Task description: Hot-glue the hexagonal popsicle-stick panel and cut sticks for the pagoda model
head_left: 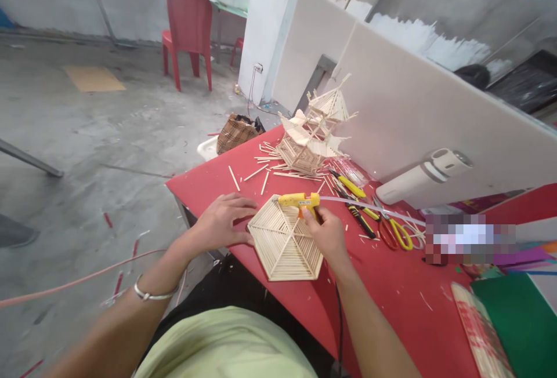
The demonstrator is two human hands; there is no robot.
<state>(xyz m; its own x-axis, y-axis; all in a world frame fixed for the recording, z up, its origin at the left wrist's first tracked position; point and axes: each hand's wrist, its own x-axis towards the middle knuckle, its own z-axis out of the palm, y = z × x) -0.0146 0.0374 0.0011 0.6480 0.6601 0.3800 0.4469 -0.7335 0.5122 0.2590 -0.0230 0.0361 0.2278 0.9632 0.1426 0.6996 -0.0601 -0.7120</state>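
Note:
A flat hexagonal panel of thin wooden sticks (292, 253) lies on the red table near its front edge. My right hand (325, 230) grips a yellow hot glue gun (299, 200) above the panel's upper part. The gun's nozzle points left, close to the top corner; a long translucent glue stick (369, 203) trails from its back to the right. At the panel's left corner is my left hand (221, 218), fingers stretched out and apart, thumb and forefinger on either side of the corner. Whether its fingertips press on the panel, I cannot tell.
A tiered stick model (319, 128) stands at the back among loose sticks. Yellow-handled pliers (348, 184), a cutter (362, 221) and scissors (398, 234) lie to the right. A white bottle (409, 184) lies by the board (383, 94). A dark cord (339, 320) hangs below my right hand.

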